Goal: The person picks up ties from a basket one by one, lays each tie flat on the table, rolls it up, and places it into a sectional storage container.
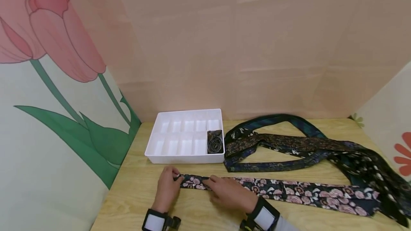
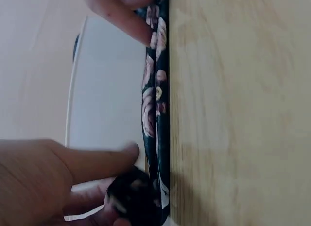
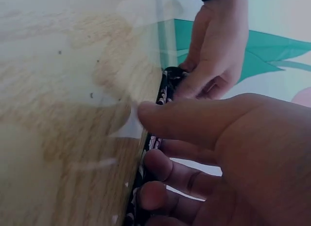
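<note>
Left hand (image 1: 167, 189) pinches the rolled end of the floral tie (image 1: 273, 189); right hand (image 1: 229, 192), fingers loosely spread, touches it further along. Tie lies along the table (image 1: 196, 216), before a white box (image 1: 186, 159) containing one dark rolled tie (image 1: 214, 142); loose ties (image 1: 289, 140) lie right.

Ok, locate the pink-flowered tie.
In the head view, the pink-flowered tie runs rightward from the left hand, in front of the white tray and dark ties.
</note>
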`<state>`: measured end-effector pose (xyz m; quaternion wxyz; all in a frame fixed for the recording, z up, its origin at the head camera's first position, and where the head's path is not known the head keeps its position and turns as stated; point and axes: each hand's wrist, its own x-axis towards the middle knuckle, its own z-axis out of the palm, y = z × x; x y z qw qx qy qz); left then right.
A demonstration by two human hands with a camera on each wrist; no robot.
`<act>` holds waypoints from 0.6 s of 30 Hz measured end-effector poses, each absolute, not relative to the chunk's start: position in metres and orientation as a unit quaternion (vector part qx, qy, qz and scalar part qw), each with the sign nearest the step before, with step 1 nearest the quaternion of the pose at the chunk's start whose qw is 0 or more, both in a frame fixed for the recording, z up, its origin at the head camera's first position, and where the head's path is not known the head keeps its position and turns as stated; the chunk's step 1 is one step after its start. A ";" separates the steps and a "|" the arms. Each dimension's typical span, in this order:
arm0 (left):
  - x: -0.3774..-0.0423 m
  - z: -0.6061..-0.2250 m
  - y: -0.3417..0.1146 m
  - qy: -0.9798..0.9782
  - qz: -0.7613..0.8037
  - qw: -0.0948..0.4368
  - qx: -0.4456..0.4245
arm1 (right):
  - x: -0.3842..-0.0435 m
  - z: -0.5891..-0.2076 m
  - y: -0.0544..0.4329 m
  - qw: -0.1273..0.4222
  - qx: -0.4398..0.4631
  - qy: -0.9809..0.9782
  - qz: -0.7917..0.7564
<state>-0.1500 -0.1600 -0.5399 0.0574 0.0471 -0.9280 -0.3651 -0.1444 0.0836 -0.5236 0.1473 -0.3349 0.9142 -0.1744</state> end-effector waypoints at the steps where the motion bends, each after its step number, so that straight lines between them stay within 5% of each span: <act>1: -0.149 -0.539 -0.160 -0.929 -0.364 0.055 0.038 | -0.144 -0.524 0.084 0.151 -0.333 0.915 -0.172; 9: -0.143 -0.535 -0.178 -0.949 -0.309 -0.001 -0.062 | -0.148 -0.517 0.080 0.141 -0.341 0.915 -0.164; 18: -0.143 -0.539 -0.191 -0.943 -0.296 0.044 -0.144 | -0.160 -0.513 0.045 0.064 -0.375 0.903 -0.198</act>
